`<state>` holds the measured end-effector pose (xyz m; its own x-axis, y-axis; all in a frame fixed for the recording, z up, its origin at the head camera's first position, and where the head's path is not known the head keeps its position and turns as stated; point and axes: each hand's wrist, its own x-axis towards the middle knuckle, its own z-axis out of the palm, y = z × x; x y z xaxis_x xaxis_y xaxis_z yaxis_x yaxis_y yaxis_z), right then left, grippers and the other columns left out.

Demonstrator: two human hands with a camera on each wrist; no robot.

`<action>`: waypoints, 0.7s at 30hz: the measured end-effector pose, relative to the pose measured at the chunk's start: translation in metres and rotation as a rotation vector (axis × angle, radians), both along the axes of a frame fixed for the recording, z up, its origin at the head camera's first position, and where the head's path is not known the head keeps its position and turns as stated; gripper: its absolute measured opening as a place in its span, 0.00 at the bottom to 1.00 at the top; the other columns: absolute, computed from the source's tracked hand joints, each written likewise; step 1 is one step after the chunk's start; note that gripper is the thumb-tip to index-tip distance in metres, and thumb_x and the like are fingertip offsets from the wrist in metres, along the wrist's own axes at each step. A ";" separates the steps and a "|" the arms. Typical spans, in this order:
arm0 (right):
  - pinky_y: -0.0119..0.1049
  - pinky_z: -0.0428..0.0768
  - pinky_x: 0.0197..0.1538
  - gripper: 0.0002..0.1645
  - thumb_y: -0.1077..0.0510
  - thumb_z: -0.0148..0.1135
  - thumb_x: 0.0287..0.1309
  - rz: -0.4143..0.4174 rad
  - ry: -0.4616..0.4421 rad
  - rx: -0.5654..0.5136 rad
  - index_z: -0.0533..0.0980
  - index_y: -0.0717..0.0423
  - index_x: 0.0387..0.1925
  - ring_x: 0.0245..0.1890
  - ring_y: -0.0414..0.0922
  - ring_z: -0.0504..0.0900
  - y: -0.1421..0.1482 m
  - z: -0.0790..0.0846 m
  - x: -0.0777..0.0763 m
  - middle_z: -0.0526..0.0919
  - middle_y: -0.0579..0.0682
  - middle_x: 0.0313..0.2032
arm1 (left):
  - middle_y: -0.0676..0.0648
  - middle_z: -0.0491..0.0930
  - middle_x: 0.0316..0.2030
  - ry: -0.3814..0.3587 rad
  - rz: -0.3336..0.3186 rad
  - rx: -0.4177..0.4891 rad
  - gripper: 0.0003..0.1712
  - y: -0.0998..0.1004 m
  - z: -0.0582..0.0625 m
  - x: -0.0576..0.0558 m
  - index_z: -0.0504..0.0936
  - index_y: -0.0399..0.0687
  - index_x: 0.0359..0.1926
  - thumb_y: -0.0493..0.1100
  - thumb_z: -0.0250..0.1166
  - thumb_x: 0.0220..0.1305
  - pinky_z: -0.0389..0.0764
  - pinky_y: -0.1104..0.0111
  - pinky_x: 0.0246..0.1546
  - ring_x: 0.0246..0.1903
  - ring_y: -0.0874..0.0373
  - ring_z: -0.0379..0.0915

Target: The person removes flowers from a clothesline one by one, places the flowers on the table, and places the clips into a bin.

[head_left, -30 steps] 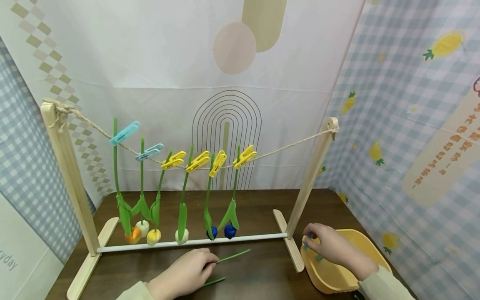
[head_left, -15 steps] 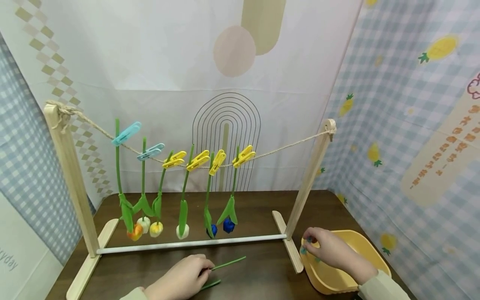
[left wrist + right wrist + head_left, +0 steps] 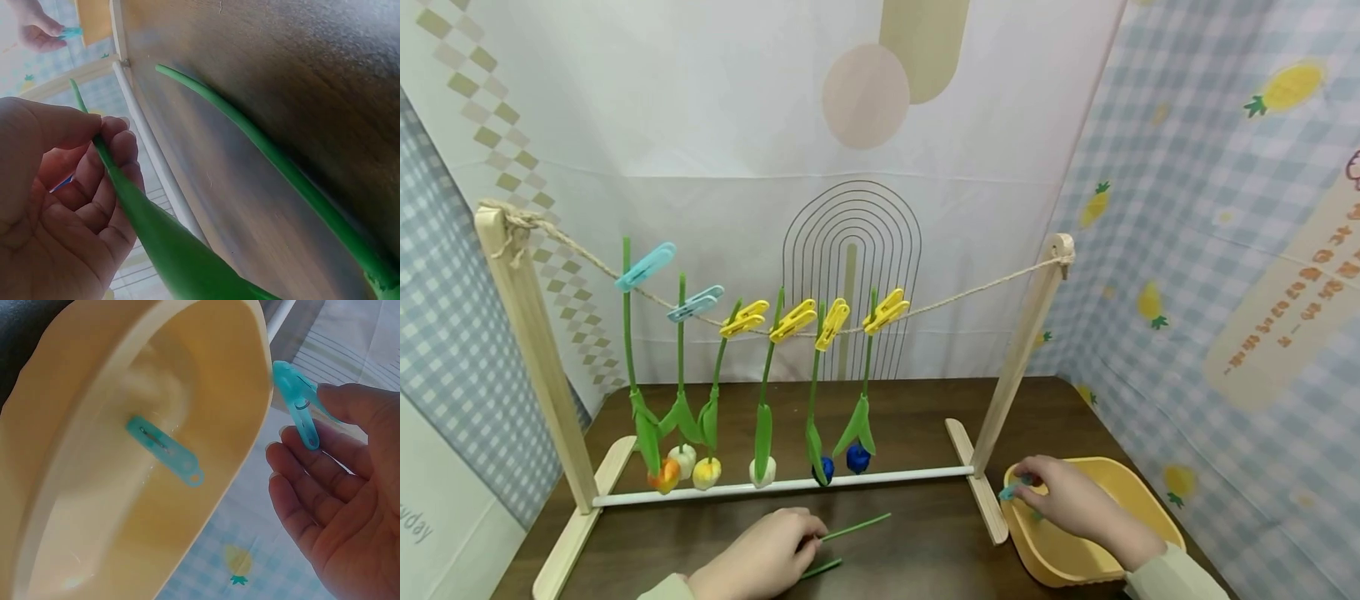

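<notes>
- holding a green stem in curled fingers, the left hand rests on the table at 6 o'clock.
- the right hand pinches a blue clip over the yellow bowl at 4 o'clock.
- six flowers hang on the rope already.
- two stems lie waiting; another stem is beside the hand.

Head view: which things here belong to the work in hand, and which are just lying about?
In hand:
left hand holding a green stem
right hand pinching a blue peg
yellow bowl
rope

Lying about:
hung flowers
spare peg in bowl
backdrop
</notes>
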<state>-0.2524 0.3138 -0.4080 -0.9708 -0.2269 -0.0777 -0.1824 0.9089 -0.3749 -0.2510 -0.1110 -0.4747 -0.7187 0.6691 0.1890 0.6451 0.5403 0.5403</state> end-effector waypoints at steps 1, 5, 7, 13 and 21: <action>0.46 0.79 0.44 0.16 0.50 0.65 0.61 0.000 0.003 0.002 0.79 0.54 0.46 0.42 0.45 0.79 0.001 0.001 0.000 0.80 0.43 0.40 | 0.63 0.75 0.28 -0.001 0.000 -0.003 0.04 0.000 0.000 0.000 0.85 0.47 0.34 0.37 0.63 0.62 0.75 0.70 0.30 0.29 0.71 0.70; 0.45 0.80 0.43 0.15 0.51 0.62 0.63 0.006 0.010 0.007 0.78 0.56 0.46 0.41 0.45 0.80 0.008 0.003 0.003 0.80 0.43 0.40 | 0.63 0.76 0.29 -0.023 -0.004 -0.021 0.05 -0.003 0.000 -0.001 0.85 0.48 0.34 0.37 0.63 0.61 0.75 0.70 0.29 0.29 0.71 0.71; 0.43 0.80 0.41 0.13 0.52 0.61 0.65 0.019 0.011 0.012 0.78 0.56 0.45 0.40 0.44 0.80 0.012 0.003 0.004 0.80 0.44 0.39 | 0.62 0.77 0.29 -0.048 -0.006 -0.040 0.05 -0.005 -0.001 -0.001 0.85 0.49 0.34 0.37 0.63 0.61 0.75 0.70 0.29 0.29 0.71 0.71; 0.42 0.80 0.38 0.11 0.54 0.62 0.64 0.031 -0.028 0.021 0.77 0.56 0.42 0.37 0.44 0.80 0.022 0.000 0.006 0.80 0.43 0.36 | 0.62 0.76 0.25 -0.158 -0.014 -0.099 0.05 -0.007 -0.005 -0.004 0.84 0.48 0.32 0.37 0.63 0.62 0.71 0.70 0.24 0.24 0.70 0.67; 0.51 0.79 0.43 0.14 0.57 0.68 0.57 -0.012 -0.070 0.031 0.78 0.59 0.43 0.41 0.51 0.80 0.028 -0.012 0.006 0.81 0.48 0.39 | 0.63 0.74 0.23 -0.152 -0.019 -0.113 0.06 -0.009 -0.011 -0.002 0.83 0.50 0.29 0.36 0.64 0.62 0.69 0.71 0.22 0.22 0.70 0.65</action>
<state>-0.2461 0.3415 -0.4203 -0.9655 -0.2118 -0.1518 -0.1459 0.9222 -0.3582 -0.2532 -0.1200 -0.4862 -0.7202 0.6937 0.0019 0.5714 0.5917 0.5686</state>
